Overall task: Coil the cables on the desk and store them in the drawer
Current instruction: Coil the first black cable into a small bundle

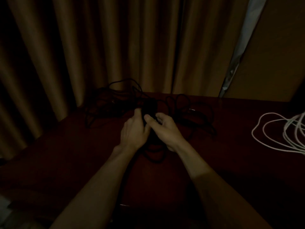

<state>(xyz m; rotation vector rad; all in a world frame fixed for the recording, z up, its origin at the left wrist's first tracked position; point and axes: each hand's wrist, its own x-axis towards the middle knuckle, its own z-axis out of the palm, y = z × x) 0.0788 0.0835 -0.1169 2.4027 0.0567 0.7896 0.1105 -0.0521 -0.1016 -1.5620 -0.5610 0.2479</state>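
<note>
head cam | looks forward-down — near the desk | single view

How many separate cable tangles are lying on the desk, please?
2: a black tangle far across the desk, gripped by the left hand and right hand, and white loops at its right edge, cut by the frame. More may hide in the dark.

black cable, thin and tangled, sprawls in loose loops over the dark red desk from 11 to 1 o'clock, one bunch gripped by left hand and right hand. white cable lies loosely looped at 3 o'clock, well apart.
</note>
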